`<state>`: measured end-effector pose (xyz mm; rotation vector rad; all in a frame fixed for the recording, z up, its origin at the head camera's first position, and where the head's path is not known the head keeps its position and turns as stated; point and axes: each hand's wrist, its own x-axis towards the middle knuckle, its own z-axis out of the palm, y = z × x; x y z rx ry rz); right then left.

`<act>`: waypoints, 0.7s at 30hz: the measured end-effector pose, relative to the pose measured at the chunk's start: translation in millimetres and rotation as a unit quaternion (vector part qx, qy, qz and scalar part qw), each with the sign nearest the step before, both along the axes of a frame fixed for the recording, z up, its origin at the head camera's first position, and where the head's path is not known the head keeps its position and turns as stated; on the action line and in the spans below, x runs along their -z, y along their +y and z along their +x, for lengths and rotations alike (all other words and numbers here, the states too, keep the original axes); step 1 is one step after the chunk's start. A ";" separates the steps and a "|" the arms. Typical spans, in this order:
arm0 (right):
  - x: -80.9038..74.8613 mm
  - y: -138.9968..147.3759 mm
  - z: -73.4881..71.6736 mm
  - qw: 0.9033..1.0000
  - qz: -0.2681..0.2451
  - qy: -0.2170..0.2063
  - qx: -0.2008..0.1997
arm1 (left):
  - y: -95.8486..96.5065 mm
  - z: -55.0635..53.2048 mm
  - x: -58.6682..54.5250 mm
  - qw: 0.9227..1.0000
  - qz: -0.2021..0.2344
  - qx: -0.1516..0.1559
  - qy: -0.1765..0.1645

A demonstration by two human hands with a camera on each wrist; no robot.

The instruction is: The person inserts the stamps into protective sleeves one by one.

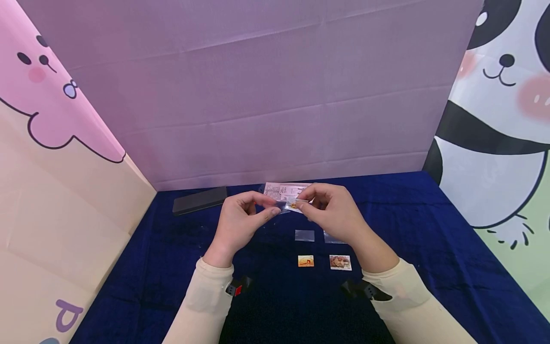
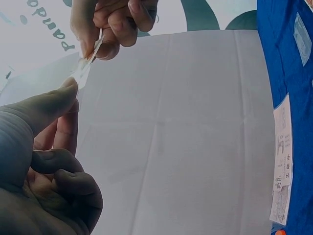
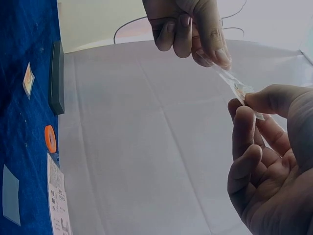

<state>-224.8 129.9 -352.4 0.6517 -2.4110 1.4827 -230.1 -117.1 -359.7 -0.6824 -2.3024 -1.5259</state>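
Both hands are raised over the dark blue cloth, close together. My left hand (image 1: 242, 217) pinches one end of a small clear plastic sleeve (image 1: 281, 206) between thumb and fingertip. At the other end, my right hand (image 1: 333, 208) pinches the sleeve with a small picture stamp (image 1: 293, 204), which shows through the plastic beside the thumb. The right wrist view shows the stamp (image 3: 239, 92) at the right thumb tip and the clear end reaching the left fingers. How far the stamp lies inside the sleeve I cannot tell.
Two picture stamps (image 1: 306, 261) (image 1: 340, 262) lie near the front, with clear sleeves (image 1: 304, 235) behind them. Farther back are a pink printed packet (image 1: 279, 189) and a long black box (image 1: 199, 200). An orange ring (image 3: 50, 138) and another stamp (image 3: 28, 81) show in the right wrist view.
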 end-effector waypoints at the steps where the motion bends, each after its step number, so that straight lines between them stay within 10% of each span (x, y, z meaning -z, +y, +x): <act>1: 0.3 0.1 -0.1 1.000 0.000 -0.001 -0.001 | 0.1 0.0 0.0 1.000 -0.001 0.000 0.001; 21: -0.1 1.7 -0.4 1.000 0.030 0.002 -0.005 | 0.4 0.9 -0.8 1.000 -0.004 -0.005 0.004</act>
